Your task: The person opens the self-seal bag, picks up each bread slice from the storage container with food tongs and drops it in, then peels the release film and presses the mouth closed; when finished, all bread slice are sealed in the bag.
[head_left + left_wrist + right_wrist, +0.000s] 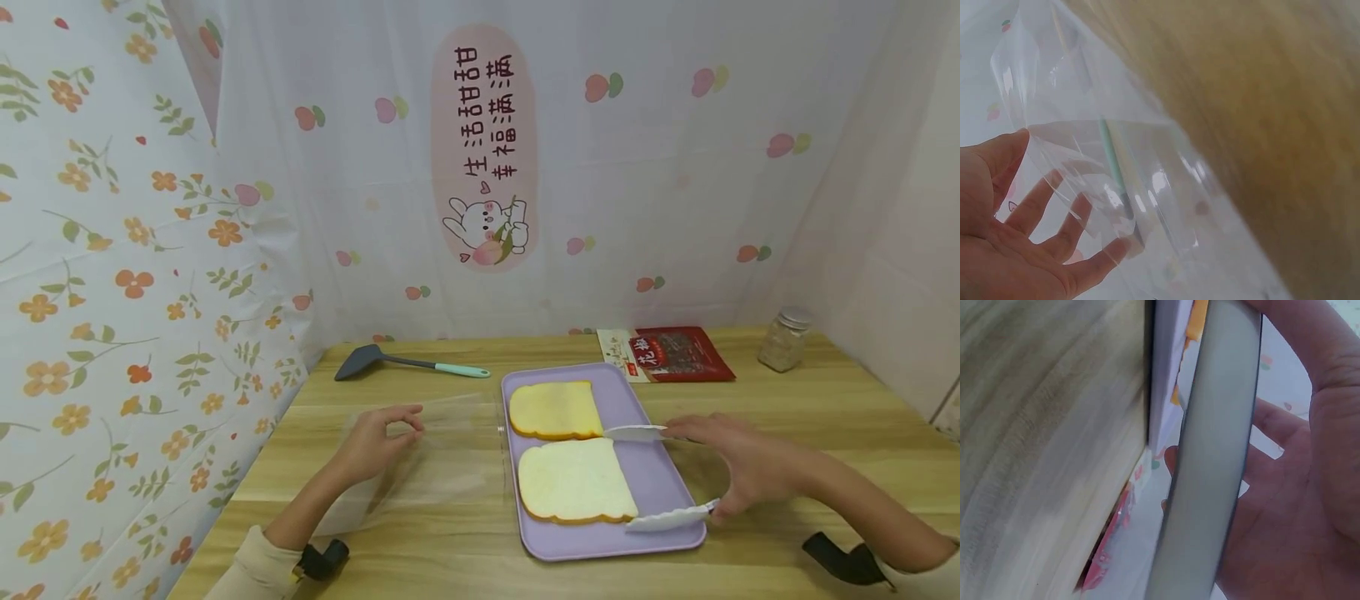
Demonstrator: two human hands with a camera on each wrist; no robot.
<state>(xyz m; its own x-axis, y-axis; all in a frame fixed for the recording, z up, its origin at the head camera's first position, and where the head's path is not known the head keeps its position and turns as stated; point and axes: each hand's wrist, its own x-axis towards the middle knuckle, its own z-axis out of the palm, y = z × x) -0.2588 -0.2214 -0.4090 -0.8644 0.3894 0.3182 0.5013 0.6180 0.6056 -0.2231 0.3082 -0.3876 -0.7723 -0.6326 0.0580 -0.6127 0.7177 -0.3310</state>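
Observation:
In the head view my left hand (378, 442) holds a clear plastic bag (457, 450) by its edge, left of the lilac tray (536, 546). The left wrist view shows the thumb at the film's edge and the other fingertips against the clear film (1160, 181). At the tray's right side, my right hand (757, 467) grips metal tongs (667, 521) with their arms spread. The tong tips lie at the right corners of the nearer bread slice (576, 479). A second bread slice (555, 408) lies behind it. One tong arm (1210, 450) fills the right wrist view's middle.
At the back left lies a spatula (408, 360) with a mint handle. A red and white spice packet (667, 354) touches or nearly touches the tray's far edge. Toward the back right stands a small glass jar (784, 342). Patterned curtains (337, 208) border the wooden table (435, 558).

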